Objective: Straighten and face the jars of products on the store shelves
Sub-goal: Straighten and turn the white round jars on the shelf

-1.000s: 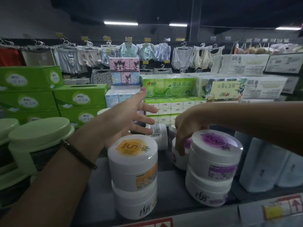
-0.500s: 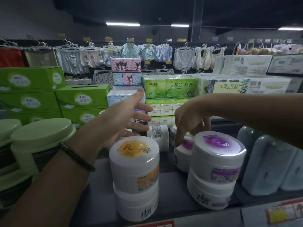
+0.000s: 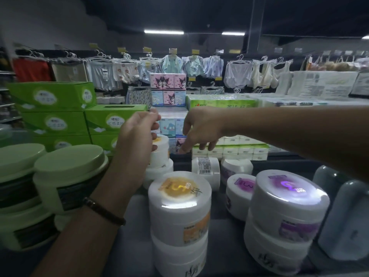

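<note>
1. Your left hand (image 3: 137, 134) and its forearm are bare to the frame's edge.
2. That wrist wears a dark brown bracelet of small round beads (image 3: 103, 211) (the material is too blurred to tell).
3. Your right hand (image 3: 201, 126) and forearm are likewise bare.

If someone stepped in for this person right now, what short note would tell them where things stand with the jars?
Left hand: fingers curled by the rear orange-lid jar; grip unclear.
Right hand: relaxed, holding nothing, above the barcode jar.
Done: front orange stack and front purple stack stand upright, labels forward.
To do: turn the barcode jar, line up the rear purple jars.
</note>
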A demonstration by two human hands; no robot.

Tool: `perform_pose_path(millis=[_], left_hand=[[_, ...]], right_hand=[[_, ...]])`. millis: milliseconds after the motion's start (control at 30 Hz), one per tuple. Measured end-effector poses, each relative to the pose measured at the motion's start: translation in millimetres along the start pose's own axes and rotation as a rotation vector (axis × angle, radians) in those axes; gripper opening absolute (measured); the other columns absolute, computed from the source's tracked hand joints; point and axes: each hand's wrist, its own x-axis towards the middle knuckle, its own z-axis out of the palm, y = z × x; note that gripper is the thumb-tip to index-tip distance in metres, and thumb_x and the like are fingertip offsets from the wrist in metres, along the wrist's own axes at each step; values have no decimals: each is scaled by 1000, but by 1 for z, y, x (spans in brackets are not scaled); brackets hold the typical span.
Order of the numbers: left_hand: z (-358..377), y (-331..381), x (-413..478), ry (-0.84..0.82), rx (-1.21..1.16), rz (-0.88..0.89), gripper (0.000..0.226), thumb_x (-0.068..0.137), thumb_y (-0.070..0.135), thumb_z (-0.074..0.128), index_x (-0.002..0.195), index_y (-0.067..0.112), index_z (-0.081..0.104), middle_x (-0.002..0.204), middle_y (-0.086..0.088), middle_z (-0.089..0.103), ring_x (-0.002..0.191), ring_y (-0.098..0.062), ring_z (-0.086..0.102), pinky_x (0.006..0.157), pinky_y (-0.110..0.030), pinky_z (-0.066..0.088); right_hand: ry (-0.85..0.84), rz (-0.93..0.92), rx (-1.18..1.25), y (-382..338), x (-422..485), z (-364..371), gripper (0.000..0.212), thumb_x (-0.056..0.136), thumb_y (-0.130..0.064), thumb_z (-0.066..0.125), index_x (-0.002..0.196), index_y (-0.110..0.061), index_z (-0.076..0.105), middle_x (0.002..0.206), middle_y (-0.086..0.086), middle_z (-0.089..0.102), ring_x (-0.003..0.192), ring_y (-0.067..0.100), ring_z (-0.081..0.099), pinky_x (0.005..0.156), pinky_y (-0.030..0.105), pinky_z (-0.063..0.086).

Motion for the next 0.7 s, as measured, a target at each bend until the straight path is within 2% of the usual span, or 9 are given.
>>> perform_pose_path(millis=[133, 267, 333, 433, 500, 533, 600, 633, 700], left_hand=[[-1, -13, 4, 132, -63, -37, 21, 105, 43, 54, 111, 24, 63, 98, 12, 60, 89, -4, 54, 85, -37, 43], [-4, -34, 9, 143, -136, -150, 36, 108, 52, 43, 128, 26, 58, 103, 10, 58, 91, -5, 58, 73, -32, 42], [-6, -41, 13, 144, -195, -222, 43, 106, 58, 41, 133, 26, 54, 103, 8, 60, 94, -8, 62, 72, -32, 44], [-7, -47, 20, 137, -267, -314, 40, 105, 63, 39, 125, 30, 48, 100, 3, 61, 92, -12, 65, 71, -33, 47], [-5, -51, 21, 133, -291, -354, 44, 103, 67, 41, 121, 29, 51, 105, -4, 67, 96, -20, 69, 78, -38, 53], [-3, -54, 21, 130, -311, -375, 50, 99, 71, 44, 119, 27, 56, 108, -7, 70, 97, -24, 72, 83, -42, 57], [-1, -59, 20, 94, -348, -413, 74, 82, 82, 52, 127, 24, 63, 115, -11, 76, 101, -29, 76, 92, -50, 59], [-1, -61, 20, 83, -355, -423, 86, 73, 85, 54, 133, 23, 63, 117, -12, 77, 102, -31, 77, 94, -54, 59], [-1, -66, 19, 73, -351, -439, 96, 67, 84, 57, 138, 19, 60, 117, -14, 77, 102, -34, 77, 95, -58, 59]], right_hand=[[-7, -32, 76, -11, 20, 11, 68, 79, -31, 94, 129, 4, 65, 99, 17, 77, 91, 34, 79, 68, 39, 68], [-58, -48, 90, -19, 41, 26, 78, 77, -32, 96, 135, 0, 54, 105, 21, 74, 91, 32, 77, 68, 41, 68], [-95, -39, 93, -20, 48, 31, 69, 78, -31, 95, 125, -3, 53, 105, 19, 71, 90, 30, 75, 68, 40, 68], [-159, -11, 123, -17, 56, 40, 48, 78, -27, 95, 99, -3, 59, 101, 17, 69, 88, 32, 75, 75, 43, 68], [-200, 10, 194, -13, 61, 47, 41, 79, -23, 94, 93, -5, 59, 91, 12, 65, 76, 28, 70, 80, 40, 67], [-217, 19, 230, -11, 63, 52, 38, 80, -21, 93, 93, -6, 60, 84, 9, 61, 70, 25, 64, 83, 40, 66], [-239, 40, 291, -9, 68, 59, 29, 83, -15, 88, 93, -7, 62, 79, 8, 53, 68, 23, 55, 93, 45, 64], [-245, 48, 316, -8, 69, 61, 24, 85, -10, 83, 93, -7, 60, 78, 9, 51, 68, 23, 54, 96, 48, 63], [-245, 54, 367, -9, 72, 65, 17, 88, -2, 73, 91, -7, 57, 79, 11, 48, 69, 23, 51, 99, 49, 61]])
